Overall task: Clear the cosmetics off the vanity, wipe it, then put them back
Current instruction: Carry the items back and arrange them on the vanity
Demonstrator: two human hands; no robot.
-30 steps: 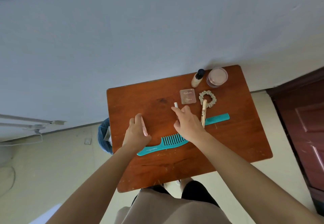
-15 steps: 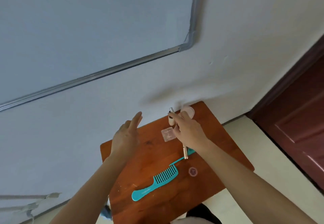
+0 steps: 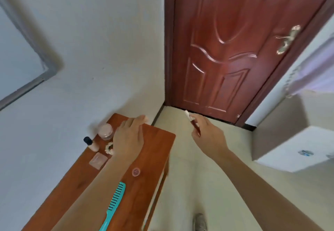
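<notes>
The cosmetic stick, slim with a pale tip and a reddish-brown body, is off the vanity and held in the air over the floor to its right. The right hand pinches it between thumb and curled fingers. The left hand is over the far end of the top with its fingers nearly straight and nothing in it. Whether it touches the wood cannot be told. Six items lie on the top: a pink-filled jar and a black-capped bottle at the wall side, a scrunchie and a square compact just beside them, a small round pot nearer the middle, and a teal comb at the near end. Judgement: clearing is at an early stage, with one item lifted; wiping and replacement are not yet begun, and no cloth is in view. No brand or label can be read. A white box beside the door bears a blue mark, too blurred to read.
</notes>
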